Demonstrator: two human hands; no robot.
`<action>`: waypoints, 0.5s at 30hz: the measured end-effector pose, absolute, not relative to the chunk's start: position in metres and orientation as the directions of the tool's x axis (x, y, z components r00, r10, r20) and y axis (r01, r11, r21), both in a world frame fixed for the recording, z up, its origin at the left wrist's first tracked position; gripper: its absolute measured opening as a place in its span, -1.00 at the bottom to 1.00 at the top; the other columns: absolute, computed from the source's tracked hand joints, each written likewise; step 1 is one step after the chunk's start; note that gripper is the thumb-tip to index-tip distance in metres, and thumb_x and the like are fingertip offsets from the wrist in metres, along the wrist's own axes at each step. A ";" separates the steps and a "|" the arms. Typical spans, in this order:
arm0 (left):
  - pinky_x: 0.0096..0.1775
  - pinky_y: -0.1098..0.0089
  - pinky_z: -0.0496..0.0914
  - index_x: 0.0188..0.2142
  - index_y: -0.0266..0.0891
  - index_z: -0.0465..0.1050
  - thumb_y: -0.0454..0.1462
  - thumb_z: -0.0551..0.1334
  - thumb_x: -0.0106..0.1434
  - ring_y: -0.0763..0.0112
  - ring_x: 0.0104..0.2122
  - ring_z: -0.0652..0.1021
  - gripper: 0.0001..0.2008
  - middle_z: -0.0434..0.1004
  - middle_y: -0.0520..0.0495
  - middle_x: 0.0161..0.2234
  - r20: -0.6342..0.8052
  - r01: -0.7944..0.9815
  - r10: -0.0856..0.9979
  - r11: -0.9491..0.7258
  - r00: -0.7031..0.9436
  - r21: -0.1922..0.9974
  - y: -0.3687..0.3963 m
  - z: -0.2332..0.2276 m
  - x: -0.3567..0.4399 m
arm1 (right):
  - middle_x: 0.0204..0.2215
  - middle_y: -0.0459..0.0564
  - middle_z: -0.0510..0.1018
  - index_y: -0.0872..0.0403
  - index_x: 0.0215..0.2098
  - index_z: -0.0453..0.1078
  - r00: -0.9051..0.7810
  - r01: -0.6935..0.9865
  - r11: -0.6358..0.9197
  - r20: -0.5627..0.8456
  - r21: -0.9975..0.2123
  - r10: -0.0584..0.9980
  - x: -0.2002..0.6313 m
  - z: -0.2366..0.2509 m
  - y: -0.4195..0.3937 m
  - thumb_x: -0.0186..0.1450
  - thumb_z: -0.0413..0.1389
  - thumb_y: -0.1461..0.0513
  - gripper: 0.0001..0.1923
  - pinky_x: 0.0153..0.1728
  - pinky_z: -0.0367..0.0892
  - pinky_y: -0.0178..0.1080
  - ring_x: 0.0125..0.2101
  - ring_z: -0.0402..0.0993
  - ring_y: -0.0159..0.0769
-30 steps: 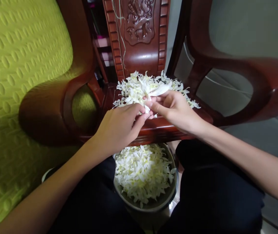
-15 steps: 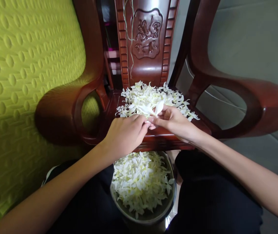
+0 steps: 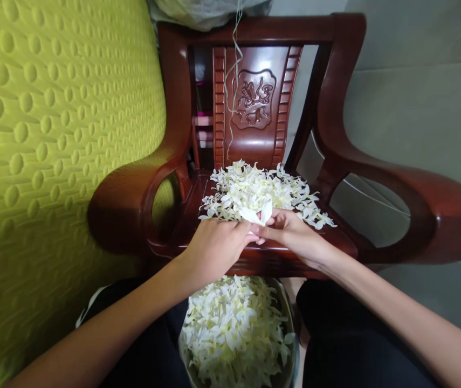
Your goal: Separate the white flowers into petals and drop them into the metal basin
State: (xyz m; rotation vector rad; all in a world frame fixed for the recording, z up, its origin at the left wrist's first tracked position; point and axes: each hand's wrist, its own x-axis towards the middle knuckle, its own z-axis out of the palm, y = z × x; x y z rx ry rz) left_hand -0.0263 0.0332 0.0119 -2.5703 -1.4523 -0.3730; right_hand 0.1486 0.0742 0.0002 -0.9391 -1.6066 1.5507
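Observation:
A white flower (image 3: 259, 213) with long petals sits between my two hands, above the front edge of the chair seat. My right hand (image 3: 293, 231) pinches it with thumb and fingers. Bent inward, my left hand (image 3: 220, 245) meets the right at the fingertips; its fingers are closed at the flower's base, partly hidden behind the back of the hand. Just behind, a heap of white flowers (image 3: 254, 186) covers much of the seat. Below the seat, between my knees, stands a round metal basin (image 3: 290, 323) full of similar white blossoms (image 3: 234, 328).
The dark red wooden chair (image 3: 129, 210) has broad curved armrests on both sides and a carved backrest (image 3: 256, 99). Pale strings (image 3: 236, 59) hang down the back. A yellow-green dimpled mat (image 3: 52, 129) stands at the left; a grey wall (image 3: 416, 102) is on the right.
The view has tilted up, so the chair's top rail and a pale bag now show and everything sits lower. My hands stay together at the flower with little change.

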 end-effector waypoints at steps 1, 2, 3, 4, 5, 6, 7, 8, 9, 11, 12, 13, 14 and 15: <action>-0.43 0.35 0.33 -0.25 -0.25 0.43 -0.15 0.00 0.37 0.23 -0.43 0.59 -0.70 0.61 -0.09 -0.42 0.281 0.850 0.813 -0.526 0.511 -0.022 0.033 0.012 -0.027 | -0.55 -0.12 0.50 0.16 -0.46 0.41 -0.488 0.037 0.027 0.006 -0.999 0.873 0.149 0.000 0.074 0.07 0.30 0.18 -0.78 -0.41 0.31 -0.33 -0.51 0.39 -0.42; -0.41 0.33 0.35 -0.24 -0.25 0.44 -0.14 0.00 0.37 0.22 -0.42 0.59 -0.69 0.61 -0.10 -0.41 0.277 0.845 0.809 -0.534 0.519 -0.023 0.033 0.011 -0.027 | -0.56 -0.12 0.49 0.15 -0.46 0.41 -0.481 0.041 0.031 0.007 -0.999 0.876 0.149 0.000 0.075 0.06 0.30 0.17 -0.77 -0.44 0.29 -0.34 -0.52 0.38 -0.43; -0.40 0.32 0.36 -0.21 -0.26 0.43 -0.14 0.00 0.37 0.22 -0.42 0.59 -0.69 0.61 -0.10 -0.39 0.284 0.844 0.806 -0.536 0.520 -0.025 0.033 0.010 -0.026 | -0.56 -0.13 0.49 0.15 -0.47 0.40 -0.467 0.042 0.031 0.007 -0.999 0.884 0.149 -0.001 0.075 0.06 0.30 0.16 -0.77 -0.45 0.27 -0.35 -0.53 0.36 -0.44; -0.39 0.31 0.37 -0.17 -0.26 0.42 -0.15 0.01 0.37 0.21 -0.41 0.59 -0.71 0.61 -0.10 -0.36 0.295 0.844 0.802 -0.536 0.520 -0.030 0.032 0.008 -0.026 | -0.56 -0.13 0.49 0.15 -0.48 0.40 -0.451 0.044 0.026 0.003 -0.999 0.892 0.150 -0.001 0.076 0.07 0.29 0.15 -0.76 -0.46 0.26 -0.35 -0.54 0.36 -0.44; -0.39 0.30 0.39 -0.12 -0.28 0.39 -0.18 0.02 0.37 0.21 -0.40 0.59 -0.73 0.61 -0.10 -0.34 0.305 0.841 0.795 -0.540 0.525 -0.039 0.030 0.007 -0.025 | -0.57 -0.12 0.50 0.15 -0.50 0.39 -0.440 0.047 0.016 -0.006 -0.999 0.898 0.151 -0.002 0.077 0.07 0.29 0.14 -0.75 -0.45 0.26 -0.34 -0.54 0.37 -0.44; -0.39 0.29 0.39 -0.08 -0.29 0.37 -0.24 0.05 0.35 0.21 -0.39 0.59 -0.76 0.61 -0.10 -0.32 0.310 0.835 0.785 -0.548 0.536 -0.053 0.029 0.006 -0.025 | -0.57 -0.11 0.51 0.15 -0.52 0.39 -0.438 0.050 -0.001 -0.023 -0.999 0.899 0.151 -0.003 0.077 0.06 0.29 0.14 -0.75 -0.42 0.28 -0.33 -0.53 0.39 -0.43; -0.39 0.28 0.40 -0.06 -0.31 0.36 -0.31 0.07 0.33 0.20 -0.39 0.59 -0.77 0.60 -0.10 -0.32 0.308 0.827 0.777 -0.557 0.549 -0.071 0.028 0.005 -0.024 | -0.57 -0.09 0.52 0.15 -0.53 0.39 -0.452 0.056 -0.022 -0.045 -0.998 0.891 0.152 -0.003 0.078 0.06 0.30 0.14 -0.75 -0.38 0.30 -0.31 -0.51 0.41 -0.41; -0.39 0.27 0.41 -0.08 -0.32 0.37 -0.37 0.08 0.29 0.20 -0.39 0.59 -0.78 0.59 -0.10 -0.34 0.300 0.820 0.770 -0.565 0.563 -0.088 0.027 0.004 -0.023 | -0.57 -0.09 0.53 0.15 -0.54 0.39 -0.474 0.065 -0.039 -0.066 -0.997 0.878 0.152 -0.004 0.079 0.05 0.30 0.15 -0.75 -0.35 0.32 -0.30 -0.50 0.42 -0.39; -0.39 0.26 0.41 -0.13 -0.33 0.39 -0.42 0.09 0.26 0.19 -0.41 0.58 -0.80 0.59 -0.10 -0.37 0.289 0.814 0.765 -0.572 0.575 -0.104 0.026 0.003 -0.023 | -0.56 -0.09 0.53 0.14 -0.53 0.39 -0.496 0.079 -0.045 -0.078 -0.996 0.865 0.152 -0.005 0.080 0.04 0.30 0.16 -0.76 -0.34 0.33 -0.29 -0.48 0.43 -0.38; -0.41 0.25 0.41 -0.25 -0.32 0.42 -0.46 0.11 0.21 0.18 -0.44 0.57 -0.84 0.57 -0.09 -0.44 0.275 0.810 0.764 -0.571 0.584 -0.134 0.026 0.003 -0.022 | -0.53 -0.09 0.52 0.12 -0.50 0.41 -0.533 0.117 0.016 -0.049 -0.993 0.844 0.152 -0.006 0.081 0.07 0.28 0.15 -0.79 -0.34 0.33 -0.27 -0.46 0.43 -0.36; -0.41 0.24 0.41 -0.30 -0.32 0.42 -0.47 0.10 0.21 0.18 -0.45 0.57 -0.85 0.57 -0.10 -0.46 0.276 0.809 0.762 -0.568 0.586 -0.149 0.026 0.003 -0.022 | -0.51 -0.08 0.52 0.11 -0.47 0.42 -0.550 0.134 0.078 -0.009 -0.988 0.835 0.152 -0.006 0.081 0.11 0.25 0.14 -0.80 -0.33 0.33 -0.27 -0.45 0.43 -0.35; -0.40 0.23 0.42 -0.32 -0.32 0.42 -0.47 0.10 0.21 0.17 -0.45 0.57 -0.85 0.57 -0.11 -0.46 0.283 0.809 0.758 -0.564 0.587 -0.168 0.026 0.003 -0.022 | -0.49 -0.08 0.52 0.10 -0.45 0.43 -0.564 0.151 0.154 0.043 -0.977 0.824 0.151 -0.006 0.082 0.15 0.21 0.13 -0.81 -0.31 0.32 -0.26 -0.44 0.42 -0.34; -0.39 0.21 0.42 -0.32 -0.33 0.42 -0.47 0.09 0.21 0.16 -0.44 0.57 -0.84 0.57 -0.12 -0.46 0.293 0.808 0.754 -0.558 0.588 -0.187 0.027 0.003 -0.023 | -0.47 -0.07 0.52 0.10 -0.45 0.44 -0.570 0.166 0.227 0.095 -0.960 0.816 0.151 -0.006 0.082 0.18 0.18 0.12 -0.81 -0.29 0.32 -0.24 -0.43 0.41 -0.32; -0.38 0.20 0.42 -0.31 -0.34 0.42 -0.47 0.08 0.22 0.15 -0.43 0.57 -0.84 0.57 -0.13 -0.45 0.307 0.809 0.749 -0.552 0.587 -0.201 0.027 0.004 -0.023 | -0.47 -0.06 0.52 0.10 -0.45 0.44 -0.570 0.179 0.284 0.136 -0.942 0.810 0.150 -0.004 0.082 0.21 0.15 0.12 -0.79 -0.28 0.31 -0.22 -0.42 0.41 -0.31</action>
